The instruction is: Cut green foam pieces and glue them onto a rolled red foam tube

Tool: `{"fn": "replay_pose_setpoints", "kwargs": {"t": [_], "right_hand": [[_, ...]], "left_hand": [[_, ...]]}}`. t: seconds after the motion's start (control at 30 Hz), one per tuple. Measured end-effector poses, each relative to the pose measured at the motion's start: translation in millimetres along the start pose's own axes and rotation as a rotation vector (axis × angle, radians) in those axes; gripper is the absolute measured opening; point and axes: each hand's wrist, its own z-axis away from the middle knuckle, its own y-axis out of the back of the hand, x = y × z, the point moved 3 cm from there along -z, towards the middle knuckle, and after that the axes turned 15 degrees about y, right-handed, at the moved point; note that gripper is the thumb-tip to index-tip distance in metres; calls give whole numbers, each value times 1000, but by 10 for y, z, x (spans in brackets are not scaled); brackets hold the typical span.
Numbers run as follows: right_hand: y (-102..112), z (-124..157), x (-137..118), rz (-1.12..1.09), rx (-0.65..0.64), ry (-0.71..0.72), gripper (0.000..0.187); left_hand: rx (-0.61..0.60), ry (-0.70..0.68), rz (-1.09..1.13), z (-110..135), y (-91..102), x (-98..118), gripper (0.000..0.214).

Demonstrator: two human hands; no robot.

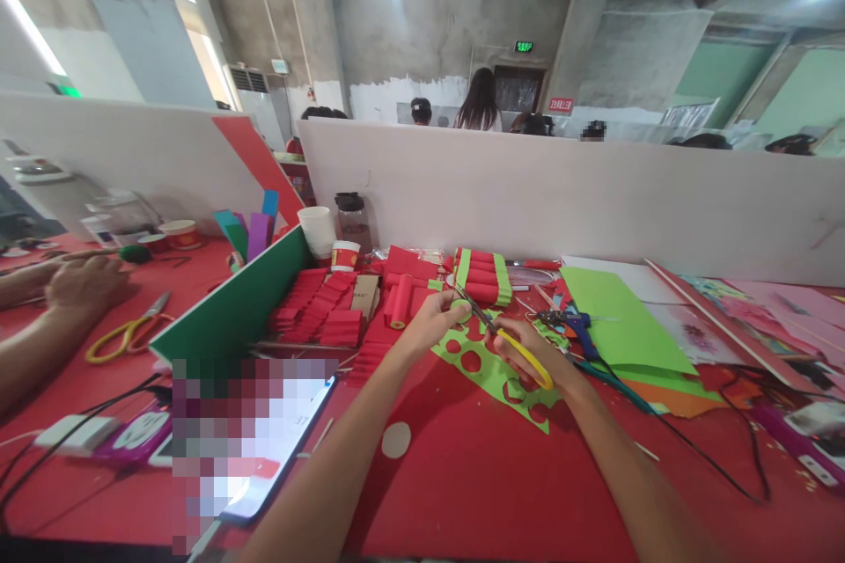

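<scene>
My right hand [513,339] is closed around yellow-handled scissors [526,355], whose blades point up and left toward my left hand. My left hand [436,322] pinches a small green paper piece [460,310] beside the blades. Whether the blades touch the paper is hard to make out. Below both hands a green paper sheet [489,380] with several round holes lies on the red tabletop [475,484]. A pale round disc [396,440] rests on the table nearer to me, by my left forearm.
Red folded paper pieces [340,325] and a green-banded bundle of red rolls [485,273] lie behind my hands. A blue glue gun [581,334] and green sheets [627,321] are on the right. A tablet [277,457] and green divider [231,299] stand left, beside another person's hand [85,286].
</scene>
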Motion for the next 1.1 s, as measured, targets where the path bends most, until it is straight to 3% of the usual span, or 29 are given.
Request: {"fn": "replay_pose_setpoints", "kwargs": {"t": [0.27, 0.53, 0.7, 0.87, 1.1], "right_hand": [[61, -24, 9, 103, 29, -15, 35], [56, -50, 16, 53, 294, -7, 37], [26, -73, -56, 43, 359, 61, 35], [20, -96, 30, 49, 373, 69, 37], [68, -89, 101, 5, 489, 86, 39]], "left_hand": [[0, 21, -27, -25, 12, -46, 36], [-86, 3, -123, -92, -14, -156, 45], [-148, 20, -184, -84, -60, -187, 49], [-182, 40, -246, -69, -110, -206, 48], [-52, 30, -67, -146, -49, -260, 45]]}}
